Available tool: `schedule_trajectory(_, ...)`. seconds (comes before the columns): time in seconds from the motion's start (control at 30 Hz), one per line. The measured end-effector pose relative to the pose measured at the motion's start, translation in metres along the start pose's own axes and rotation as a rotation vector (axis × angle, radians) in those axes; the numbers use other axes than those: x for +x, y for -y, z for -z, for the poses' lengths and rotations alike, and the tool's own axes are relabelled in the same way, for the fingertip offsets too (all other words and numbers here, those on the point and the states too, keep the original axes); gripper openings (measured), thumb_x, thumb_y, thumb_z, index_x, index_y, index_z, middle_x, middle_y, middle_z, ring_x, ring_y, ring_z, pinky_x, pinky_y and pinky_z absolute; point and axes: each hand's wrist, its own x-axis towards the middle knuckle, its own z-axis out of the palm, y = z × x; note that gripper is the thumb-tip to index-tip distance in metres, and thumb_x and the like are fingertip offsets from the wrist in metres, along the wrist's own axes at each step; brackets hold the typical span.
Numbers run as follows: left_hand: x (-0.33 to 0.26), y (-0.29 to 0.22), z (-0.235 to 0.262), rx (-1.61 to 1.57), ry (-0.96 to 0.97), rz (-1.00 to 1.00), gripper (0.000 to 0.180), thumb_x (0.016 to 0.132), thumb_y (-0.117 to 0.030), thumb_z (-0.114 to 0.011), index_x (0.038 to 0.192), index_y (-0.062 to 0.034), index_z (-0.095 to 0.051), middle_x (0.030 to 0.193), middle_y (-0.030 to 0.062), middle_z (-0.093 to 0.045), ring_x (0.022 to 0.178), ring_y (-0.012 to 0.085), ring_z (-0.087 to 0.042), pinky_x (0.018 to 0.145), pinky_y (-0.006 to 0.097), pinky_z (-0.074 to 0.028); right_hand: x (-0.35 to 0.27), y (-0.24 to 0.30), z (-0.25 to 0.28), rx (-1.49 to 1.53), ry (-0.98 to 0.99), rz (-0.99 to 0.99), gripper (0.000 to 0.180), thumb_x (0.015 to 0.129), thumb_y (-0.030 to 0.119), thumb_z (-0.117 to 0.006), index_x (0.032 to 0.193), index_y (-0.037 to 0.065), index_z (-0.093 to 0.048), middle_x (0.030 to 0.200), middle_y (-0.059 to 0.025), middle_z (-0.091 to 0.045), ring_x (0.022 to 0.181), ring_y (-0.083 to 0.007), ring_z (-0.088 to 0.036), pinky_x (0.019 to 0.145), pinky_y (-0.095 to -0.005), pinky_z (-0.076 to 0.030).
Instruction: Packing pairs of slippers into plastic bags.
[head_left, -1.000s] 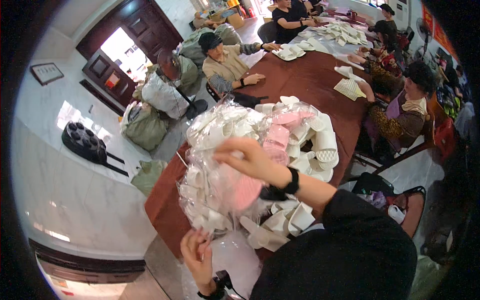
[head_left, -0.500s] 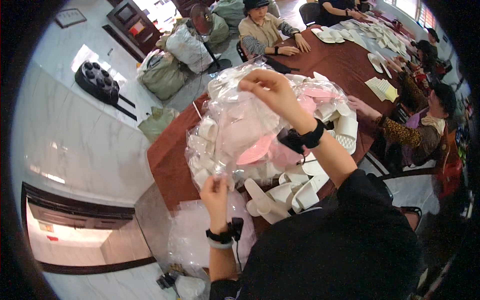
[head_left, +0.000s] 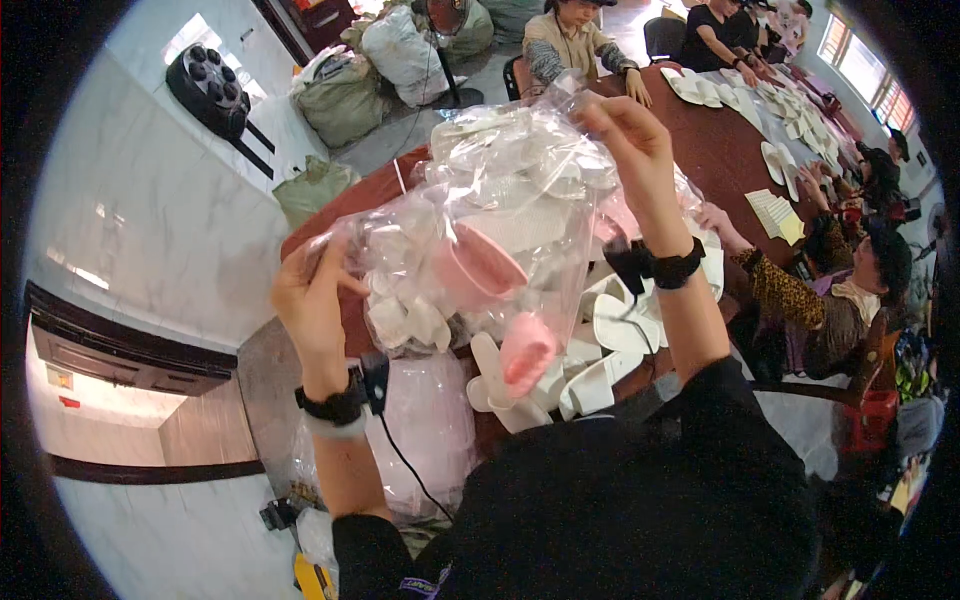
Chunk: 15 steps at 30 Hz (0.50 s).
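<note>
Clear plastic bag [head_left: 500, 210] of white and pink slippers held up over the brown table [head_left: 720, 150]. Left hand [head_left: 312, 300] pinches its lower corner, right hand [head_left: 632, 140] grips the top. Risk: thin film slips or tears, slippers spill.

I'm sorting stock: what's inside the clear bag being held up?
The clear bag holds white slippers and pink slippers; overlapping folds hide how many.
</note>
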Motion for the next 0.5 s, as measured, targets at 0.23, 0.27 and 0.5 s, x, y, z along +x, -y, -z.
schedule_trajectory(0.23,-0.01,-0.004,0.021,0.111,0.004,0.042,0.014,0.084,-0.006,-0.06,0.092,0.0049,-0.065,0.07,0.0091,-0.066,0.058,0.0126,-0.06,0.063,0.022,-0.044,0.005,0.007,-0.01,-0.008,0.048,-0.097,0.009,0.085,0.008,-0.062,0.086,0.0,-0.064,0.084,-0.0011,-0.064,0.078,-0.0057,-0.055,0.071,-0.0194,-0.042)
schedule_trajectory(0.27,0.005,0.006,0.019,0.161,-0.009,-0.019,0.015,0.083,-0.007,-0.062,0.088,0.006,-0.064,0.074,0.0112,-0.066,0.058,0.0146,-0.061,0.058,0.023,-0.045,0.008,0.008,-0.013,-0.008,0.041,-0.076,0.009,0.085,0.008,-0.062,0.086,0.0,-0.064,0.084,-0.0011,-0.064,0.078,-0.0057,-0.055,0.071,-0.0194,-0.042)
schedule_trajectory(0.5,-0.002,0.009,0.045,0.175,0.062,-0.176,0.018,0.085,-0.006,-0.058,0.094,0.0092,-0.062,0.088,0.0156,-0.065,0.077,0.019,-0.064,0.071,0.027,-0.051,0.01,0.041,-0.023,0.119,0.113,-0.096,0.01,0.088,0.008,-0.058,0.088,-0.001,-0.063,0.087,-0.0052,-0.066,0.057,-0.0078,-0.055,0.049,-0.0177,-0.042)
